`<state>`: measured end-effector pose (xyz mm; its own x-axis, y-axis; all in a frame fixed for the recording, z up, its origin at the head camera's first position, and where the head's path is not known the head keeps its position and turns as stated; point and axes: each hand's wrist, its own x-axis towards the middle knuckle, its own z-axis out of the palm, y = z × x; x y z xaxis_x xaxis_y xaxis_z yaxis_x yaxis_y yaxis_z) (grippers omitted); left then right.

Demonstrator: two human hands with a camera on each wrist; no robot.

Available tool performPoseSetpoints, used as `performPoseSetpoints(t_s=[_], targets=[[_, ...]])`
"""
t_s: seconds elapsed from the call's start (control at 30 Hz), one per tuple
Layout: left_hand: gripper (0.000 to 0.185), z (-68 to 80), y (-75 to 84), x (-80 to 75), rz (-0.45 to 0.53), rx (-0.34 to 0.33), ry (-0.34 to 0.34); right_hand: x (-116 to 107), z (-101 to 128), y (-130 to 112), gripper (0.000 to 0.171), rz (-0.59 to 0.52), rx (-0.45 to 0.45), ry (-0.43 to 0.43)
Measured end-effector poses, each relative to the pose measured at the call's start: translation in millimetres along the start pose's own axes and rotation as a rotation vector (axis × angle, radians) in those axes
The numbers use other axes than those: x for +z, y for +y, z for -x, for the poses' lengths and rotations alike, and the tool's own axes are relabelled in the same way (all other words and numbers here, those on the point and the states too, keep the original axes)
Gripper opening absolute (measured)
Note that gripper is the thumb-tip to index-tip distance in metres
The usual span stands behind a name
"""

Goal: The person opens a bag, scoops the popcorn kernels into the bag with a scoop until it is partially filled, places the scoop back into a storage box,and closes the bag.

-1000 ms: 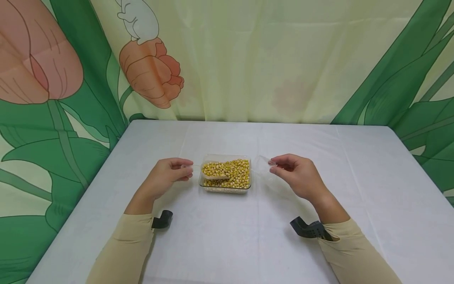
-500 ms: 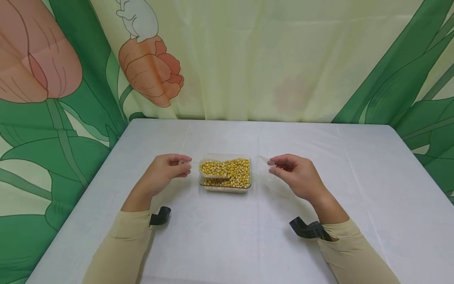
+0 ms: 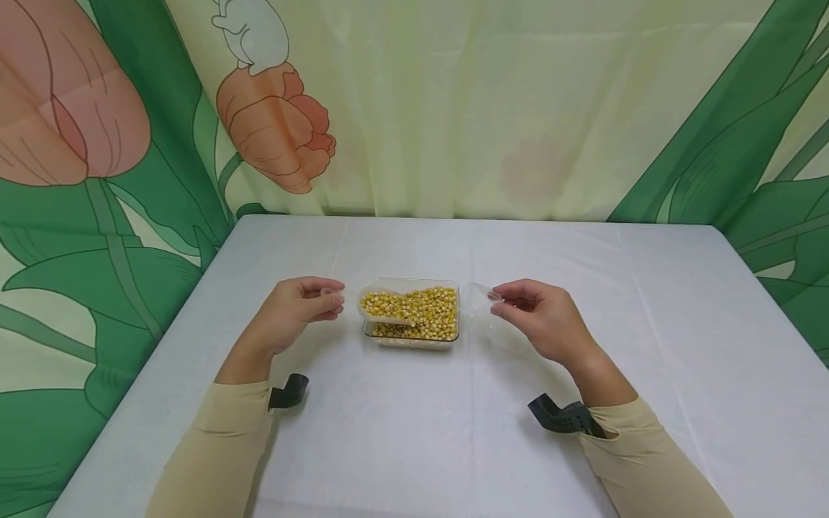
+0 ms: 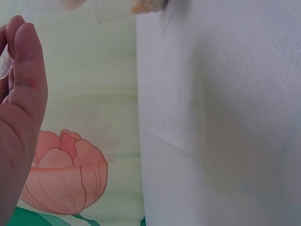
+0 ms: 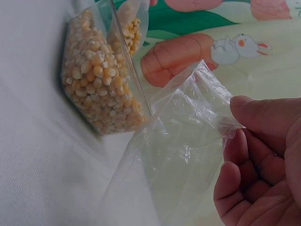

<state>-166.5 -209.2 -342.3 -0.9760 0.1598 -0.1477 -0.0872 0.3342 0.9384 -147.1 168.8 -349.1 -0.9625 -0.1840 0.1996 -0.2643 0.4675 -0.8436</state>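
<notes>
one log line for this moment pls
left hand: holds scoop of corn kernels over container | right hand: pinches clear bag | table

a desk (image 3: pixel 414 446) under a plain white cloth fills the lower half of the head view, its far edge running straight across. faint fold creases cross the cloth. behind and to both sides hangs a printed backdrop (image 3: pixel 466 108), pale yellow in the middle. broad green leaves (image 3: pixel 725 158) climb its right side and left side. a large pink tulip (image 3: pixel 65 93) shows at far left, an orange bloom (image 3: pixel 275 129) beside it, with a small white rabbit (image 3: pixel 249 32) above. the light is soft and even.
</notes>
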Motion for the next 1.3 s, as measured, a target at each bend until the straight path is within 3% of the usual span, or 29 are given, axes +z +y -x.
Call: performPoseSetpoints(t_s=[0.3, 1.3], targets=[[0.042, 4.0, -1.0, -5.1, 0.052, -0.026, 0.017, -0.2, 0.0, -0.9, 0.022, -0.001, 0.001, -0.004], [0.041, 3.2, -21.3, -0.4, 0.385, -0.050, -0.002, 0.9, 0.4, -0.6, 0.022, -0.007, 0.004, -0.007]])
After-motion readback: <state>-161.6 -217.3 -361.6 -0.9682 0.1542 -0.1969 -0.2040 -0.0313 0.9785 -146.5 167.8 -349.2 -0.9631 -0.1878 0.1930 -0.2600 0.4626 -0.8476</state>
